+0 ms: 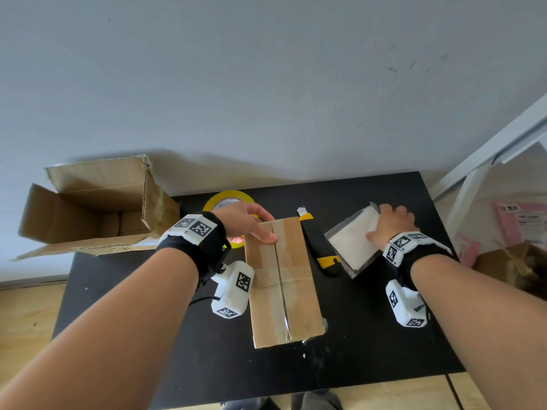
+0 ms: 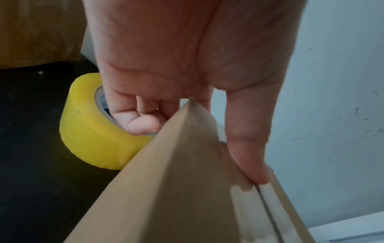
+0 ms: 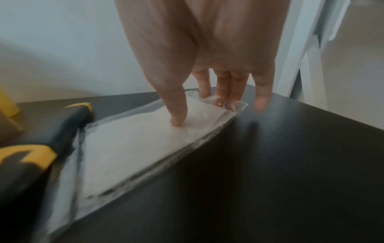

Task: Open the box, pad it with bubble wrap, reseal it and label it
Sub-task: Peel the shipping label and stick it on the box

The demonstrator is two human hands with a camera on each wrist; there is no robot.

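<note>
Head view: a taped cardboard box (image 1: 282, 279) lies flat mid-desk (image 1: 370, 321).
Left hand (image 1: 247, 221): clamped on the box's far-left corner, thumb on top, beside a yellow tape roll (image 2: 91, 131).
Right hand (image 1: 390, 226): pinching a clear-sleeved label pack (image 1: 352, 245), right of a utility knife (image 1: 318, 250).

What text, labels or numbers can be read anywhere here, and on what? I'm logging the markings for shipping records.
No word or number reads clearly.
Pink sheet at the right edge: dark print, too small and blurred to read.
Tape roll core: print inside, too blurred to read.
Wrist bands: black-and-white square code markers, no words.
Cardboard box: no print visible.
White pack: blank as seen.
</note>
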